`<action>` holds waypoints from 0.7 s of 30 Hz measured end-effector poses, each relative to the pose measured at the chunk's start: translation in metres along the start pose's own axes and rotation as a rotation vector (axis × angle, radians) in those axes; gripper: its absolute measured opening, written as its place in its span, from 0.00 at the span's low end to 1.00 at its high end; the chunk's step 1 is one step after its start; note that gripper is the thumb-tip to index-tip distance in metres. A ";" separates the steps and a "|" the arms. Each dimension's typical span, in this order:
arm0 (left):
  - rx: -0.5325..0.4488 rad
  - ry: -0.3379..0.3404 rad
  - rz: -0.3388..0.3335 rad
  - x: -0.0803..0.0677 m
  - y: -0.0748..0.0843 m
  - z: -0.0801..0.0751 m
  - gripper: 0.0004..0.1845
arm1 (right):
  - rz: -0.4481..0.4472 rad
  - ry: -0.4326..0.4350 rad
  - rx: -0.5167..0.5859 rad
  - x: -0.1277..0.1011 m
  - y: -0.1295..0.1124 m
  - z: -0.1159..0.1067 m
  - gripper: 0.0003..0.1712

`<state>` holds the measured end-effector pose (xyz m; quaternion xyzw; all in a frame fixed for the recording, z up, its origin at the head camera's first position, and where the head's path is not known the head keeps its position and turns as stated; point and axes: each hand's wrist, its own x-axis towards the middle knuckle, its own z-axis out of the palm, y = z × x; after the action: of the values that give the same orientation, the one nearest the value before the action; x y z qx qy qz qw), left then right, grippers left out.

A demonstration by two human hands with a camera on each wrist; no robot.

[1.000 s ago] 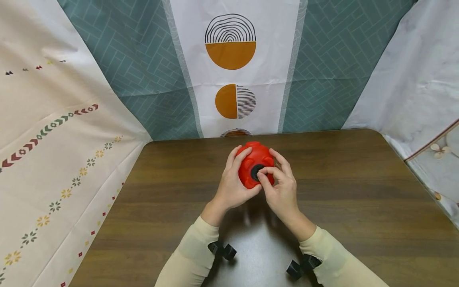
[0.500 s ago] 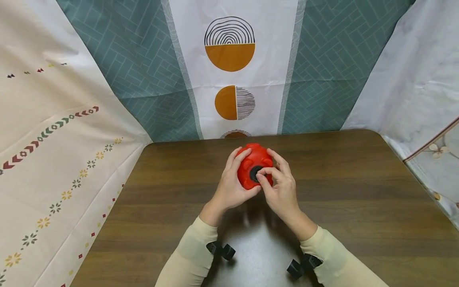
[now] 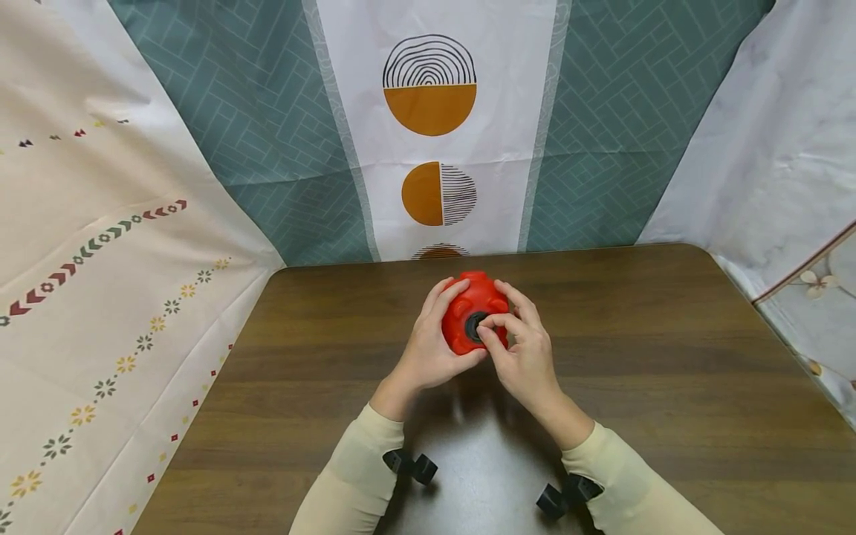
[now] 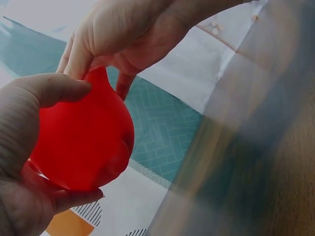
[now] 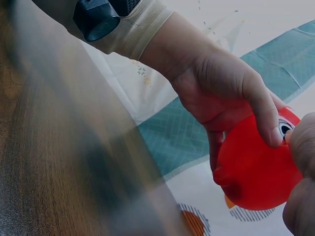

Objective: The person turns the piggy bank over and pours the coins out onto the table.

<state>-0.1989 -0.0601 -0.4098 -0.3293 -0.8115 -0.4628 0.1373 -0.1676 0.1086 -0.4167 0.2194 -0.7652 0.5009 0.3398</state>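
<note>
Two hands on red toy [image 3: 464,316]: left hand [image 3: 428,348] cups it, black plug [image 3: 475,326] facing camera; right hand [image 3: 524,357] pinches plug.

A dark brown wood-grain bench [image 3: 669,357] fills the lower part of the head view. Behind it hangs a teal herringbone cloth [image 3: 254,126] with a white middle strip [image 3: 495,148] bearing orange and black half circles. A cream patterned cloth [image 3: 100,297] drapes at one side, a pale floral cloth [image 3: 789,148] at the other.
</note>
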 end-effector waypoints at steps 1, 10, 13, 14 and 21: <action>0.000 -0.002 0.003 0.000 -0.001 0.000 0.49 | 0.002 -0.005 0.000 0.000 0.000 0.000 0.04; -0.008 -0.030 -0.007 0.000 -0.004 -0.002 0.49 | -0.003 -0.038 0.007 0.001 0.000 -0.002 0.04; -0.013 -0.040 -0.016 0.000 -0.003 -0.003 0.49 | -0.011 -0.040 0.018 0.001 0.000 -0.002 0.04; -0.016 -0.043 -0.018 0.000 -0.003 -0.003 0.49 | -0.014 -0.041 0.023 0.001 0.000 -0.002 0.04; -0.030 -0.053 -0.020 -0.001 -0.002 -0.004 0.49 | -0.034 -0.048 0.040 0.003 0.003 -0.002 0.05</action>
<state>-0.2000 -0.0646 -0.4093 -0.3350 -0.8111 -0.4675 0.1063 -0.1706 0.1121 -0.4160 0.2509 -0.7592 0.5048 0.3253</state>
